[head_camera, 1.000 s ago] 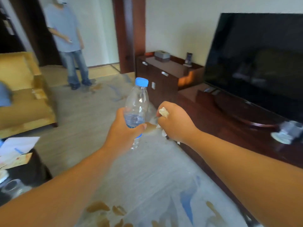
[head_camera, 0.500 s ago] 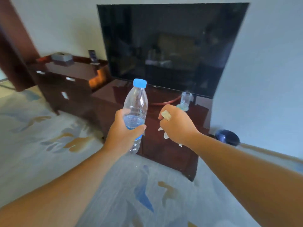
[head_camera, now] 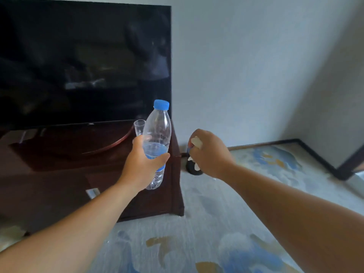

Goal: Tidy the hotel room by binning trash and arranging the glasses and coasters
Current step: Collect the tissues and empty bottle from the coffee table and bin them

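Both arms reach out front. Left hand [head_camera: 144, 164] has its fingers [head_camera: 160, 157] wrapped round an upright, capped bottle [head_camera: 157, 127] with a bit of water in it. Right hand [head_camera: 208, 154] is fisted on a white paper wad [head_camera: 196, 142], just in front of a dark bin [head_camera: 194, 170] on the floor. A glass [head_camera: 138, 128] stands on the bench [head_camera: 59, 154].

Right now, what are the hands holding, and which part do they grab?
The left hand grips the water bottle around its middle. The right hand clutches a crumpled white scrap, balled inside its fist.
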A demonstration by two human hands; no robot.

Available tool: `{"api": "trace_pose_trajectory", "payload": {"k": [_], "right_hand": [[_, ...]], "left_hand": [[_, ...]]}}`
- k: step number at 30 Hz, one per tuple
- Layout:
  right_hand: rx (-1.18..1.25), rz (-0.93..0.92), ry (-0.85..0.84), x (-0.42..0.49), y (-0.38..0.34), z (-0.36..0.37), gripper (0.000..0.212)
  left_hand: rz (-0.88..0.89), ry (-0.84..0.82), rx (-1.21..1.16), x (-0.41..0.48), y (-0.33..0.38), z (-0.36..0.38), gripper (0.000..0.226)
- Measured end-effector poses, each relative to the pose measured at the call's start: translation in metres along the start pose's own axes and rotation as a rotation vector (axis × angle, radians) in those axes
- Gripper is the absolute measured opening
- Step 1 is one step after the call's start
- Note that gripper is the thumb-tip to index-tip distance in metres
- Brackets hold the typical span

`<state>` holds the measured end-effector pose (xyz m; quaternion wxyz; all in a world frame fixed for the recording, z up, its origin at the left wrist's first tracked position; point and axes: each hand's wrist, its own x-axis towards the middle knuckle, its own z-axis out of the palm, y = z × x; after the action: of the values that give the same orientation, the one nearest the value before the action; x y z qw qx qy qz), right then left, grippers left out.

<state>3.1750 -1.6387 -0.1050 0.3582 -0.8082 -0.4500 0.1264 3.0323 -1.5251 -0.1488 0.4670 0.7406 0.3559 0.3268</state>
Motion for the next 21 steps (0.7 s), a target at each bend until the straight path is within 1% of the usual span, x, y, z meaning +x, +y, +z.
{"api": "trace_pose_trajectory", "payload": {"k": [5, 8, 11, 14, 21], "right_hand": [[-0.032, 0.090, 0.069, 0.012, 0.035, -0.026, 0.017], [-0.038, 0.103, 0.100, 0.027, 0.063, -0.041, 0.015], [-0.048, 0.115, 0.113, 0.045, 0.084, -0.055, 0.018], [-0.035, 0.108, 0.109, 0.072, 0.112, -0.077, 0.019], [-0.042, 0.056, 0.066, 0.141, 0.176, -0.133, 0.017]], "left_hand": [[0.022, -0.136, -0.038, 0.027, 0.004, 0.048, 0.053], [0.033, -0.178, -0.041, 0.046, 0.009, 0.082, 0.055], [0.043, -0.206, -0.048, 0.065, 0.015, 0.107, 0.057], [0.051, -0.200, -0.027, 0.093, 0.024, 0.143, 0.060], [0.008, -0.143, -0.031, 0.155, 0.047, 0.223, 0.061]]}}
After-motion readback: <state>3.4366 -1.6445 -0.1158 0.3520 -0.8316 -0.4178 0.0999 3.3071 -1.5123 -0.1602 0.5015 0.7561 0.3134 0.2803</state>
